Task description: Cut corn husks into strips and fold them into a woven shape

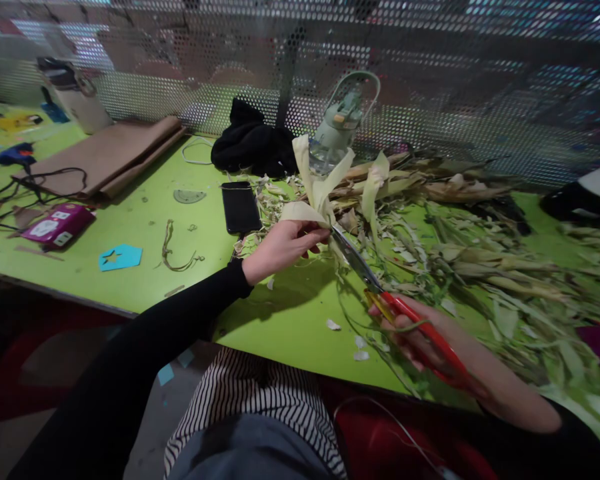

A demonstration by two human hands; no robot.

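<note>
My left hand (283,245) is closed around a bunch of pale corn husk strips (320,183), holding them up above the green table (145,267). My right hand (430,343) grips red-handled scissors (410,310). The scissors' blades (353,257) reach up to the base of the husk, right beside my left fingers. Whether the blades are apart or together is unclear. A heap of dry husks and stalks (470,253) covers the table's right half.
A black phone (241,207) lies left of the husks. Behind stand a pale green bottle (343,123), black cloth (253,143), folded brown paper (105,157) and a white cup (77,97). A pink box (57,225), a blue paper shape (120,257) and cables (25,187) lie at left. Perforated metal panel behind.
</note>
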